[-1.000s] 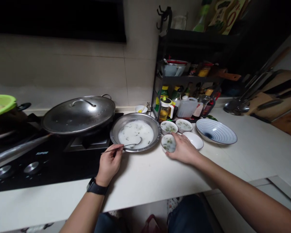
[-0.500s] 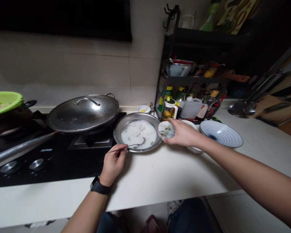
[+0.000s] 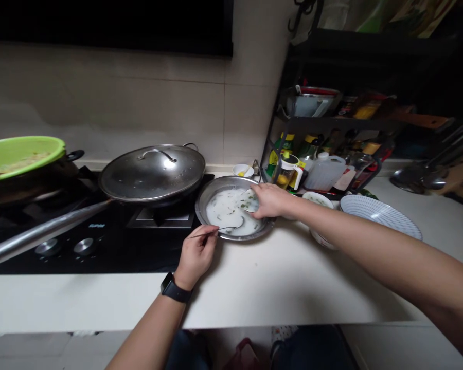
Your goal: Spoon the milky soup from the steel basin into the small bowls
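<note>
Small white bowl (image 3: 250, 195) was held by right hand (image 3: 272, 200), fingers closed round it, over steel basin (image 3: 201, 205); spoon (image 3: 231, 228) was pinched by left hand (image 3: 196, 264) at basin's near rim.

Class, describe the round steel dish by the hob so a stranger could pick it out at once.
Find the black hob in the white counter, with a lidded pan on it. Right beside that pan sits a shallow steel dish. Unlike the ceramic bowls nearby, it is metal and holds milky liquid flecked with green.
</note>
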A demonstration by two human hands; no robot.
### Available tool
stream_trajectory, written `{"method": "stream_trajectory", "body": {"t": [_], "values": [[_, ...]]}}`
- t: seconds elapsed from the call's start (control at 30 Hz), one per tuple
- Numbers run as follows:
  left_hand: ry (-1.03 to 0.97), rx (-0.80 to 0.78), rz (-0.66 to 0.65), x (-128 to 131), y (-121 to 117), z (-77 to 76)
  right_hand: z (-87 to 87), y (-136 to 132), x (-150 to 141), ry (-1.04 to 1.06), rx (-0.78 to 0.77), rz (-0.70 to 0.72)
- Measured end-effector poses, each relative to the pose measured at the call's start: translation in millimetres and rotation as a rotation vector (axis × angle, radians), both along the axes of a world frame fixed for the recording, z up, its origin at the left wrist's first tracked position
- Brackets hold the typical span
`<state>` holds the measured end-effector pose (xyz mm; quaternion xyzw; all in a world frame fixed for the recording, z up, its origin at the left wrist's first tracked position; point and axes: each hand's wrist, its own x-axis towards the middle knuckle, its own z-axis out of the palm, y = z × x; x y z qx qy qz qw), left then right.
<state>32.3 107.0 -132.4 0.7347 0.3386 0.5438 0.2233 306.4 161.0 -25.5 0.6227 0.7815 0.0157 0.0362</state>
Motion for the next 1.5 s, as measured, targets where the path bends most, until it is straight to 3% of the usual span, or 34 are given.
{"method": "stream_trajectory", "body": {"t": [0.13, 0.37, 0.53, 0.6, 0.7, 0.87, 0.93, 1.07, 1.2, 1.5], "values": [[-0.002, -0.009, -0.010, 1, -1, 1.6, -1.8, 10, -4, -0.139, -0.004, 0.092], [-0.003, -0.040, -0.019, 0, -2, 2.6, -1.4, 24, -3, -0.275, 0.128, 0.286], [-0.019, -0.031, -0.027, 0, -1, 1.6, 1.3, 40, -6, -0.199, 0.164, 0.404], [-0.016, -0.028, -0.030, 0, -1, 0.8, 3.8, 43, -13, -0.259, 0.157, 0.424], [-0.014, -0.022, -0.029, 0, -1, -0.2, 7.6, 40, -31, -0.547, 0.146, 0.474], [-0.004, -0.045, -0.029, 0, -1, 0.7, 8.2, 28, -61, -1.258, 0.063, 0.593], [-0.007, -0.051, -0.031, 0, -1, 1.2, 6.7, 26, -64, -1.351, 0.064, 0.607], [-0.018, -0.052, -0.027, 0, 0, 1.3, 5.7, 28, -55, -1.076, 0.116, 0.570], [-0.010, -0.051, -0.017, 0, 0, 1.6, 8.8, 30, -45, -0.800, 0.064, 0.503], [0.010, -0.040, 0.022, -1, -1, 3.8, 9.7, 23, -43, -0.622, 0.005, 0.480]]}}
